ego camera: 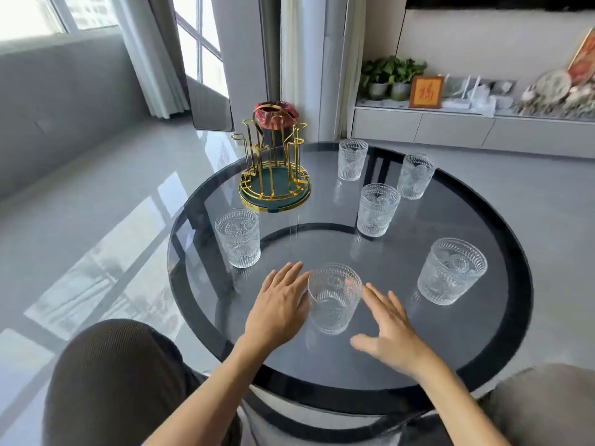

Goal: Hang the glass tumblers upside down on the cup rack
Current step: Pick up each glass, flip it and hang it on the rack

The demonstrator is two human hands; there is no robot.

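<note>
Several embossed glass tumblers stand upright on a round dark glass table (502, 284). The nearest tumbler (333, 299) stands between my two hands. My left hand (278, 304) lies flat at its left side, fingers apart and touching or nearly touching the glass. My right hand (388, 329) hovers open just right of it, fingers spread. Other tumblers stand at the left (238, 241), at the right (450, 270), in the middle (376, 209) and at the far side (352, 159). The gold wire cup rack (273, 165) with a green base stands at the far left of the table, with no glasses on it.
My knees show at the bottom left (109, 381) and bottom right. Behind the rack a bin with a pink liner (277, 115) stands on the floor. A low cabinet (450, 127) with plants and ornaments runs along the right wall.
</note>
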